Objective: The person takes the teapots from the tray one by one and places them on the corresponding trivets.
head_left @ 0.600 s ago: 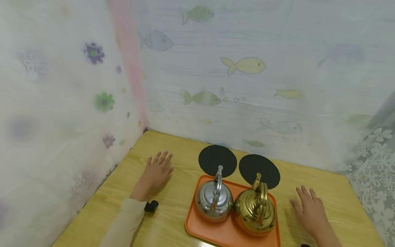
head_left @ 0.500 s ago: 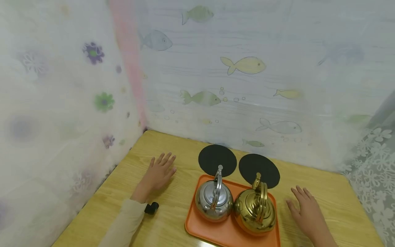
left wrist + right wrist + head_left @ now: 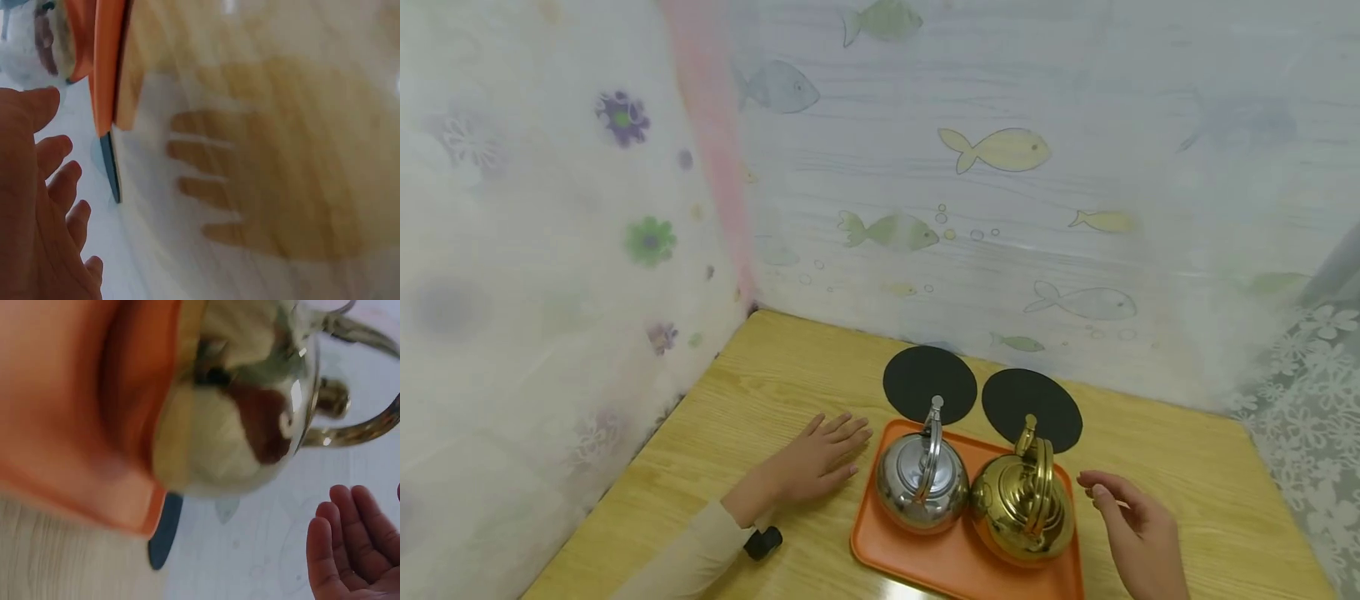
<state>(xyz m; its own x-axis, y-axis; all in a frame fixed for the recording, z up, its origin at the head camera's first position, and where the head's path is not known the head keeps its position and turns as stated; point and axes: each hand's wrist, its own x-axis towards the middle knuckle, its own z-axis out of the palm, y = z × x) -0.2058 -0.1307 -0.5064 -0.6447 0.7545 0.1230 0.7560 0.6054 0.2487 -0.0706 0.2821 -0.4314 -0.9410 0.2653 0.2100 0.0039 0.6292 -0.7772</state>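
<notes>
A silver kettle (image 3: 922, 483) and a gold kettle (image 3: 1018, 508) stand side by side on an orange tray (image 3: 880, 557). My left hand (image 3: 812, 458) hovers palm down just left of the tray, fingers spread and holding nothing. In the left wrist view its fingers (image 3: 65, 187) are loosely extended over the table, with the hand's shadow below. To the right of the gold kettle is my right hand (image 3: 1138, 529), its fingers slightly bent and apart from the kettle. The right wrist view shows the gold kettle (image 3: 231, 406) close up, with fingers (image 3: 350, 537) near its handle.
Two black round mats (image 3: 931, 379) lie behind the tray, the right one partly hidden by the gold spout. The wooden table (image 3: 760, 358) meets walls covered in fish and flower prints. A small black device (image 3: 763, 543) sits at the left wrist.
Both hands have moved inward, the left hand rightward to near the tray and the right hand leftward toward the gold kettle. The kettles have stayed on the tray.
</notes>
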